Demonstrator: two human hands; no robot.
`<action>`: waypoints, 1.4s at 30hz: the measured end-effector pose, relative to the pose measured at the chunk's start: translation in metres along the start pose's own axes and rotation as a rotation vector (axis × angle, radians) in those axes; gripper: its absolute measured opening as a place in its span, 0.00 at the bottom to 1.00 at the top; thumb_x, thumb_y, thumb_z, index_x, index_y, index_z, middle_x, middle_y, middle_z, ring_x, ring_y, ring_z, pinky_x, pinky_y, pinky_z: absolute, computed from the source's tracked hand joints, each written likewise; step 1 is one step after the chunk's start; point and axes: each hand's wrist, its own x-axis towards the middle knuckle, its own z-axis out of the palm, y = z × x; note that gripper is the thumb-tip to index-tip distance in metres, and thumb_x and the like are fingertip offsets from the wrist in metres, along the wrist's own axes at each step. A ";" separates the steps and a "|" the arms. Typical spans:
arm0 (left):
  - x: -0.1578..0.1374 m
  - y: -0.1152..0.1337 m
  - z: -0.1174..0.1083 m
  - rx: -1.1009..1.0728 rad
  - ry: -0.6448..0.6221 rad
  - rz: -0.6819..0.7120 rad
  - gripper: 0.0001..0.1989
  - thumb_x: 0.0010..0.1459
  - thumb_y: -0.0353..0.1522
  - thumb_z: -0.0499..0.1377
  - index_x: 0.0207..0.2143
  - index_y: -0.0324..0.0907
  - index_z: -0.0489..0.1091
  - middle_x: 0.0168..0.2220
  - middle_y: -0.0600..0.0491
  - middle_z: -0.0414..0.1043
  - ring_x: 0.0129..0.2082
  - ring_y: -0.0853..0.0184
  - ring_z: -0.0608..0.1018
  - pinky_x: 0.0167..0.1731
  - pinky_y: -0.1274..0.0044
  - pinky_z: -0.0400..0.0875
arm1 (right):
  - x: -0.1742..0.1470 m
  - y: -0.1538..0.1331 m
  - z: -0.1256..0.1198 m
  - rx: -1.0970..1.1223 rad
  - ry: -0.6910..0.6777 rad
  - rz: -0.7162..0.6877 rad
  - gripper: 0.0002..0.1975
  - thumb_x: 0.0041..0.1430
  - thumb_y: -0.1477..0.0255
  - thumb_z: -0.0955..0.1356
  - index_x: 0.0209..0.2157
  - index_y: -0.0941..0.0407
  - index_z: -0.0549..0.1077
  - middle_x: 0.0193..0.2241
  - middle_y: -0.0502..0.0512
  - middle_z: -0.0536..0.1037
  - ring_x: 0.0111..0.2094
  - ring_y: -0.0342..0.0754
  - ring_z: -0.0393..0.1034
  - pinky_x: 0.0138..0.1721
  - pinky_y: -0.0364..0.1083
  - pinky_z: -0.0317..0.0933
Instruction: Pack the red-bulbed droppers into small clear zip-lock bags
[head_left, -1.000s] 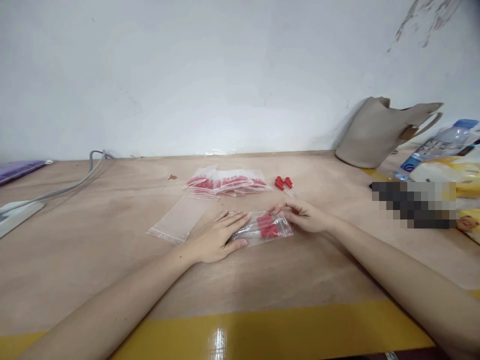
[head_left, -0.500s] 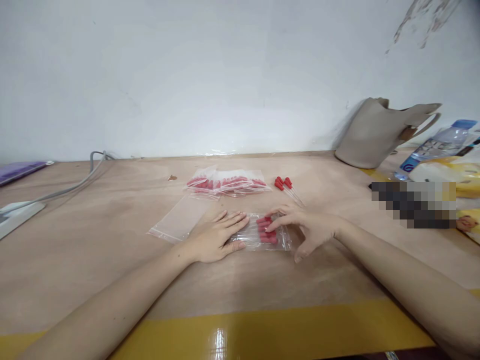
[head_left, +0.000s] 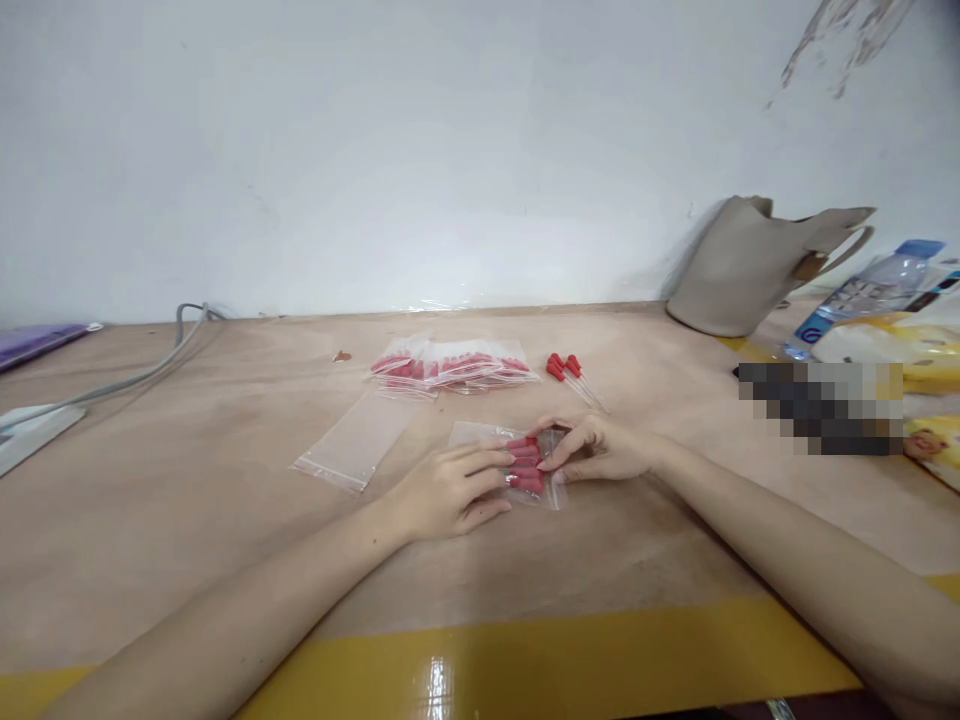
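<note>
A clear zip bag lies flat on the table, holding several droppers with red rubber bulbs side by side, bulbs toward the right. My left hand rests over the left part of the bag, fingers stretched out and tips at the bulbs; it covers the droppers' stems. At the bag's right end, my right hand has thumb and fingers curled together on the plastic by the bulbs. Several loose red-bulbed droppers lie behind my right hand. Left of them is a pile of filled zip bags.
An unfilled zip bag lies behind my left forearm. At the right stand a grey-beige bag and a water bottle, near yellow packaging. A grey cable and a purple item are at the left.
My left hand has slid right, farther over the bag toward the bulbs. My right hand's thumb has drawn in to the fingers at the bag's right end.
</note>
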 end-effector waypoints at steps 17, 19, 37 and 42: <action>-0.005 0.000 -0.003 -0.119 0.064 -0.298 0.07 0.64 0.33 0.47 0.36 0.43 0.63 0.39 0.52 0.73 0.36 0.67 0.77 0.35 0.76 0.70 | 0.005 -0.002 0.033 -0.438 0.293 -0.200 0.21 0.56 0.76 0.63 0.52 0.51 0.68 0.47 0.55 0.74 0.46 0.48 0.69 0.45 0.49 0.65; -0.008 -0.002 -0.007 -0.097 0.076 -0.311 0.07 0.64 0.34 0.48 0.39 0.43 0.63 0.43 0.51 0.72 0.41 0.66 0.76 0.40 0.75 0.69 | 0.005 0.000 0.035 -0.497 0.326 -0.220 0.20 0.56 0.78 0.61 0.50 0.52 0.69 0.44 0.54 0.76 0.44 0.48 0.71 0.44 0.49 0.66; 0.000 0.036 -0.008 0.508 -0.423 -0.786 0.37 0.61 0.52 0.42 0.57 0.29 0.58 0.57 0.33 0.59 0.55 0.46 0.64 0.50 0.62 0.62 | 0.117 -0.014 -0.014 -0.748 0.789 0.013 0.12 0.63 0.72 0.58 0.42 0.57 0.70 0.37 0.59 0.75 0.38 0.48 0.70 0.37 0.44 0.63; 0.002 0.044 0.002 0.316 -0.328 -0.620 0.35 0.60 0.51 0.43 0.58 0.33 0.57 0.60 0.39 0.55 0.59 0.48 0.59 0.55 0.61 0.57 | 0.175 0.006 0.004 -0.910 0.566 0.068 0.15 0.65 0.75 0.54 0.43 0.60 0.69 0.38 0.61 0.74 0.39 0.48 0.66 0.38 0.44 0.57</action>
